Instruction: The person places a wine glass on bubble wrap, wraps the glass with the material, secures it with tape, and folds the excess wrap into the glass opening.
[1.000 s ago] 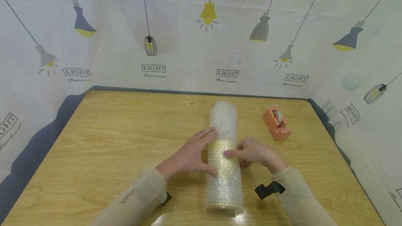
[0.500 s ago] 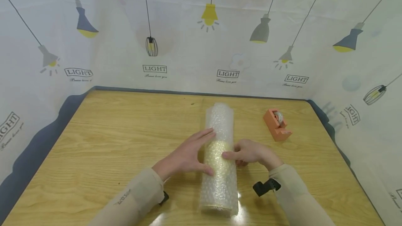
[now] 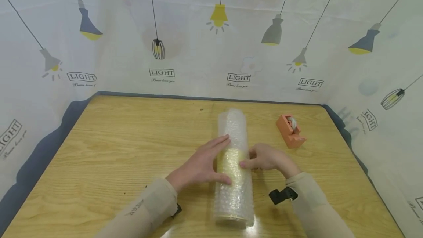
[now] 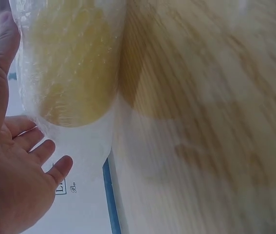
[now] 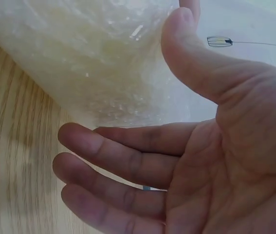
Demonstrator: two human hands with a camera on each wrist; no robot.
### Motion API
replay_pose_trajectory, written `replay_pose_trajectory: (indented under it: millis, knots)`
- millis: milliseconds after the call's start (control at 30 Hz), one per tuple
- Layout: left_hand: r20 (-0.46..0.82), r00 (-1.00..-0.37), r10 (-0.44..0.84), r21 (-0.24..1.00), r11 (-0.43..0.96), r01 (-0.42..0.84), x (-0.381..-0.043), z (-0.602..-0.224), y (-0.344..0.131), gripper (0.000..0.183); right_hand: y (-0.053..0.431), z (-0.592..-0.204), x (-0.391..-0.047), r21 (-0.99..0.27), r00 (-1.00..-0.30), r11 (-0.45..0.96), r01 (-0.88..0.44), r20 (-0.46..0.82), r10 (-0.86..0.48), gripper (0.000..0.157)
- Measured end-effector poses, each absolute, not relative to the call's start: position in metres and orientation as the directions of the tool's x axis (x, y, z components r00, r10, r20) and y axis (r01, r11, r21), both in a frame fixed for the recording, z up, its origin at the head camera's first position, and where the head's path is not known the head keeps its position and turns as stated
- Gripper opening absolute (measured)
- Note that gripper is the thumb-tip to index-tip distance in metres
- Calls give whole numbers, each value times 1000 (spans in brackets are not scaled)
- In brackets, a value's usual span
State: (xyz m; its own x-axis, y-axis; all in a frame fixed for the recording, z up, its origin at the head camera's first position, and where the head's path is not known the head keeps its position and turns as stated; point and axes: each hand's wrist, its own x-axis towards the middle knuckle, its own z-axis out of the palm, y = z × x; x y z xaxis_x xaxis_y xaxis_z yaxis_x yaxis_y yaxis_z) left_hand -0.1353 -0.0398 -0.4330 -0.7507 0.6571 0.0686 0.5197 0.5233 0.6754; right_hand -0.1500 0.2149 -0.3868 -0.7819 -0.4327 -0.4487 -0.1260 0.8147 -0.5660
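Observation:
A roll of clear bubble wrap point(image 3: 234, 199) lies lengthwise on the table, wound around something yellow and round-ended point(image 4: 74, 73) that shows through it. My left hand point(image 3: 201, 164) rests on its left side in the head view, thumb and fingers spread along the wrap. In the left wrist view those fingers look loosely bent beside the roll. From the right, my right hand point(image 3: 267, 159) holds the roll's edge, the thumb on top and the index finger low along the side. The other right fingers point(image 5: 113, 195) hang half bent below, off the wrap.
An orange tape dispenser point(image 3: 290, 130) with a roll of tape stands on the wooden table point(image 3: 132, 131), right of the bubble wrap. A white backdrop point(image 3: 195, 94) printed with lamps stands around the back and sides. Black straps point(image 3: 283, 195) sit at the wrists.
The roll shifts slightly left, then back right, with both hands on it. The right thumb has slid toward the roll's right edge.

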Motion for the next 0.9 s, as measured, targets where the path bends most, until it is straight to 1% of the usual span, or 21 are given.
replay_pose_trajectory:
  millis: [267,467,533,667,800,900]
  knots:
    - [87,-753,652,669,522,530,-135,-433,-33,123,225,-385,-153,-588,-761,794,-157,-440,-476,34]
    - [98,-750,654,661,521,541,-136,-434,-27,120,229,-381,-153,-549,-762,813,-193,-438,-477,33]
    - [93,-750,654,660,524,539,-135,-434,-24,120,230,-381,-152,-546,-764,817,-183,-444,-468,30]
    - [86,-749,657,649,533,542,-135,-434,-21,119,232,-381,-151,-571,-753,809,-137,-470,-460,32]
    - [73,-749,659,628,553,548,-136,-435,-18,119,234,-383,-149,-612,-735,783,-109,-481,-478,32]
    - [67,-749,660,613,565,553,-137,-435,-18,118,236,-385,-151,-637,-728,762,-113,-469,-500,34]
